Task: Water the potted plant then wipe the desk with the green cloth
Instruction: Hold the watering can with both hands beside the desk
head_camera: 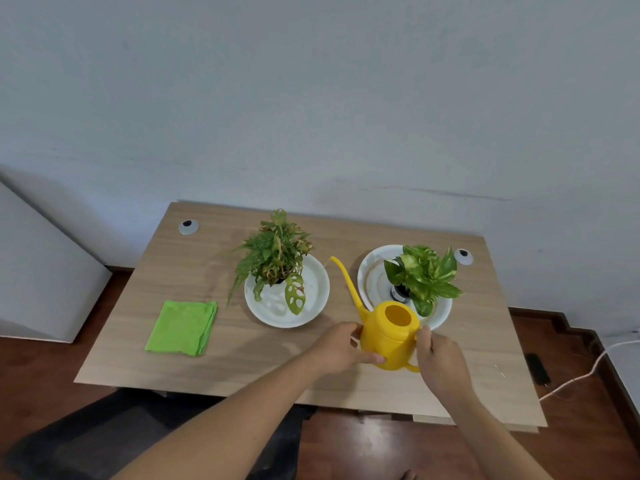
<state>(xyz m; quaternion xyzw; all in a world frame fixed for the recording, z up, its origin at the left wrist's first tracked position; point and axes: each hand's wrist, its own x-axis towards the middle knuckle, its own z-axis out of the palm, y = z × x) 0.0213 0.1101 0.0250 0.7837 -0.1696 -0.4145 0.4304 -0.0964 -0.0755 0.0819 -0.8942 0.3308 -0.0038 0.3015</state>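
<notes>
A yellow watering can with a long thin spout stands near the front of the wooden desk; its spout points up and left, between two plants. My left hand cups the can's left side. My right hand grips its handle on the right. A fern-like potted plant stands in a white dish at the centre. A second leafy plant sits in another white dish to the right. The folded green cloth lies flat at the left.
Two round cable grommets sit at the desk's back corners. The wall runs right behind the desk. A white cable and a dark object lie on the floor at the right. A dark chair is below the front edge.
</notes>
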